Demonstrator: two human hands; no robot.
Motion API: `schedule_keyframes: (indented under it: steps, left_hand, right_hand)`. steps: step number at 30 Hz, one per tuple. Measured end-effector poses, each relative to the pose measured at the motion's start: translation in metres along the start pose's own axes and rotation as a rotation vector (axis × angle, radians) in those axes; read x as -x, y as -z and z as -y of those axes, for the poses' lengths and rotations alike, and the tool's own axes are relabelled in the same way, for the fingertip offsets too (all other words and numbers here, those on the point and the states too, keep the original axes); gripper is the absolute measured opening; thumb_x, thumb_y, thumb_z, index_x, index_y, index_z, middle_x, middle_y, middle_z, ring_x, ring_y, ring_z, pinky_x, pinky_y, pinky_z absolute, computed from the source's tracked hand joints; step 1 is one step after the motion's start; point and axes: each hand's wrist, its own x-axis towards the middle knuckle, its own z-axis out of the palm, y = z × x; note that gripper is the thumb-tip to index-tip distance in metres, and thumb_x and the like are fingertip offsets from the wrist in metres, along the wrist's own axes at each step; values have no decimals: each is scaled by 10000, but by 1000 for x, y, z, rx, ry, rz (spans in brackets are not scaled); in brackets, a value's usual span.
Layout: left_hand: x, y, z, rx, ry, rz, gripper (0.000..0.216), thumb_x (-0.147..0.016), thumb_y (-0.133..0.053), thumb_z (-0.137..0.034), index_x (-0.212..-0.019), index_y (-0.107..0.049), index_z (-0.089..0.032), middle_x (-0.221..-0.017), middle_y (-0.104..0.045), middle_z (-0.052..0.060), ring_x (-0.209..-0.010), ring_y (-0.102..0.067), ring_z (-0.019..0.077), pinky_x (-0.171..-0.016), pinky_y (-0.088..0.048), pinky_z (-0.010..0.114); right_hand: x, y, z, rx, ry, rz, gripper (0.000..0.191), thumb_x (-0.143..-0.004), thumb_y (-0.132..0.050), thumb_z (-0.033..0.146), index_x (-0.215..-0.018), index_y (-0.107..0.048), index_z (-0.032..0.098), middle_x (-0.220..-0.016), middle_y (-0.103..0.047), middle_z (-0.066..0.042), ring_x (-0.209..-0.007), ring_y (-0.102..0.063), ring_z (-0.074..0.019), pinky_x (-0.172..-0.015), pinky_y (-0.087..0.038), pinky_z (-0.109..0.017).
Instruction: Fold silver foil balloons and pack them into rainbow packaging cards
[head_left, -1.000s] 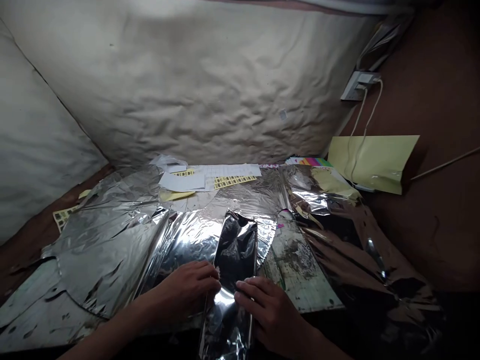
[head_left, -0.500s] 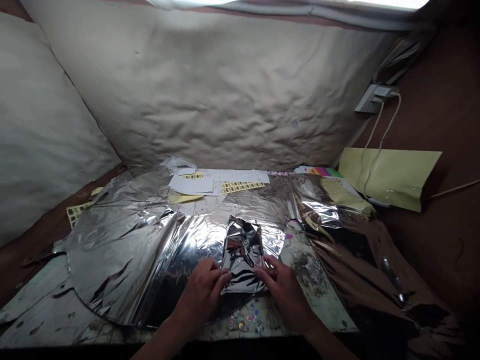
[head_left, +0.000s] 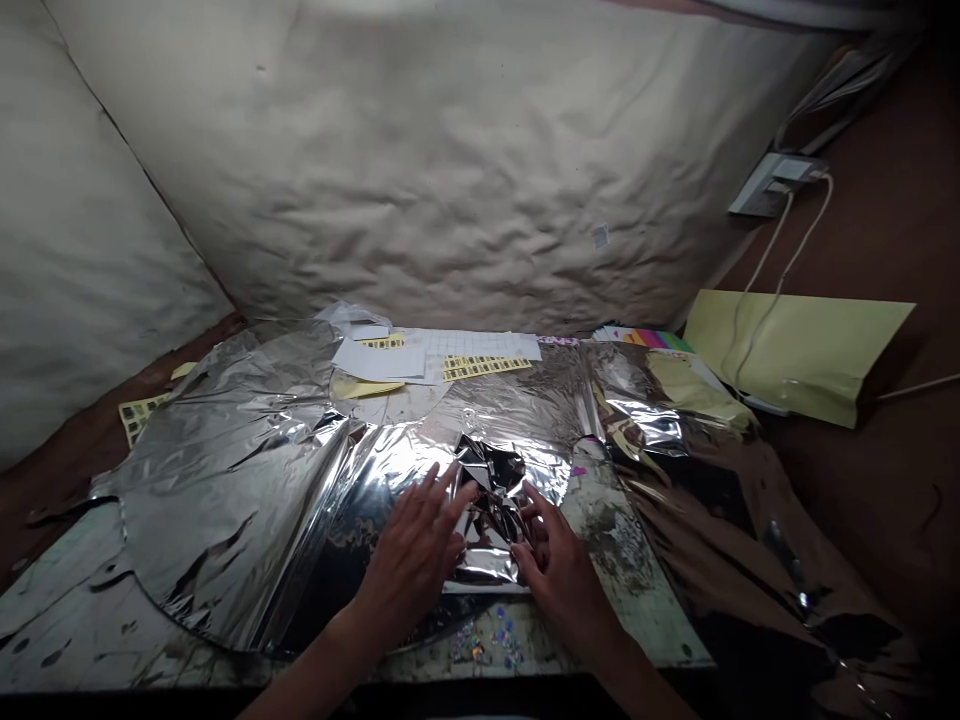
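A small crumpled piece of silver foil [head_left: 489,500] lies on a worn work board [head_left: 622,570], between my two hands. My left hand [head_left: 416,545] rests flat on its left side with the fingers stretched out and spread. My right hand [head_left: 551,560] is at its right edge, fingers curled and pinching the foil. Larger silver foil sheets [head_left: 240,480] spread out to the left and behind.
More crinkled foil [head_left: 697,470] lies at the right. White papers and yellow sticker strips [head_left: 442,358] sit at the back. A yellow-green folder [head_left: 802,350] leans at the right under a wall socket [head_left: 776,180] with cables. Glitter bits [head_left: 487,645] lie near the front edge.
The long foil strip has been folded up into a shorter crumpled bundle. Both hands moved forward over it, and my left fingers spread flat.
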Motion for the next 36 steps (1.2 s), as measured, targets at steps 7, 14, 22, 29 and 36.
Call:
schedule_keyframes:
  steps: [7,14,22,29,36]
  left_hand:
    - [17,7,3,58,-266,318,628,-1009,-395,-375,-1567,-131,-258,-1612,-238,38,-1485,-206,275,-1184,-242,487]
    - [17,17,1,176,-302,368,686,-933,-490,-245,-1554,-201,-292,-1586,-316,19,-1463,-269,281,-1186,-248,509]
    - [-7,31,12,444,-51,374,703,-894,-400,-103,-1538,-235,-330,-1414,-553,1,-1298,-482,193,-1112,-388,395]
    - [-8,15,12,495,6,320,526,-823,-618,-175,-1329,-572,-314,-1281,-628,41,-1177,-564,232,-1037,-452,399]
    - [-6,-1,11,470,-38,160,280,-974,-476,-231,-1109,-718,-270,-1157,-683,52,-1054,-590,212,-929,-479,374]
  right_hand:
    - [46,45,-9,331,377,213,881,-813,-707,431,-1544,-229,311,-1570,-305,-137,-1352,-428,-382,-1030,-476,-513]
    - [28,55,-7,464,566,602,826,-758,-639,178,-1521,-328,244,-1587,-295,-84,-1454,-278,-298,-1186,-247,-476]
    - [0,55,-10,188,563,459,445,-890,-598,260,-1334,-577,232,-1408,-556,-108,-1264,-540,-239,-1039,-449,-398]
    - [-17,38,-21,-11,468,333,228,-955,-547,270,-1101,-714,217,-1080,-743,-67,-1017,-674,-204,-912,-525,-362]
    - [-12,38,-16,-115,285,287,270,-951,-551,355,-1134,-706,232,-1114,-732,-61,-1056,-667,-225,-947,-508,-369]
